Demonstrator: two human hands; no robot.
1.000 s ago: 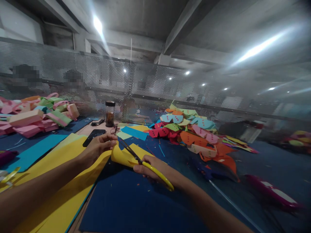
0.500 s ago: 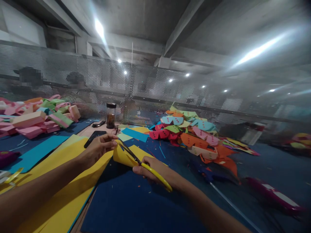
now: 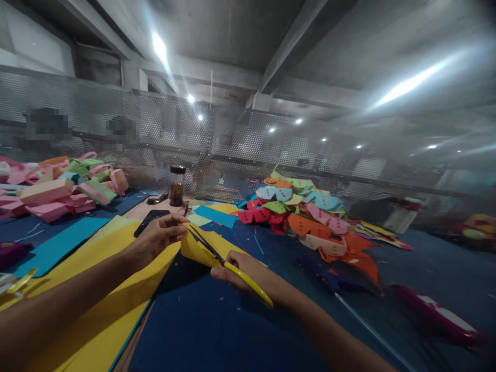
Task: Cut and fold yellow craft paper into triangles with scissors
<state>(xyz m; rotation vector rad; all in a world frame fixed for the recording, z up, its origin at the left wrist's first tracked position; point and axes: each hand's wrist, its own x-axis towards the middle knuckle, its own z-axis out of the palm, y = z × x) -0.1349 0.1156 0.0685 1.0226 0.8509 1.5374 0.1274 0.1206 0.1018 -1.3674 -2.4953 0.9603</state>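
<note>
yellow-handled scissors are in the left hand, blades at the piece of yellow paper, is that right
Not quite: the head view shows the yellow-handled scissors in the right hand, not the left hand. Their blades are indeed at the piece of yellow paper.

I see glossy yellow handles [image 3: 251, 284], plastic by their look, and dark metal blades [image 3: 208, 246] on the scissors [image 3: 232, 267]. The sheet [image 3: 194, 250] at frame centre reads to me as smooth, matt paper; the dark blue desk [image 3: 217, 330] looks matt too. Mid-frame, the screen [image 3: 163, 121] is perforated metal, the jar [image 3: 177, 190] clear and shiny.
</note>
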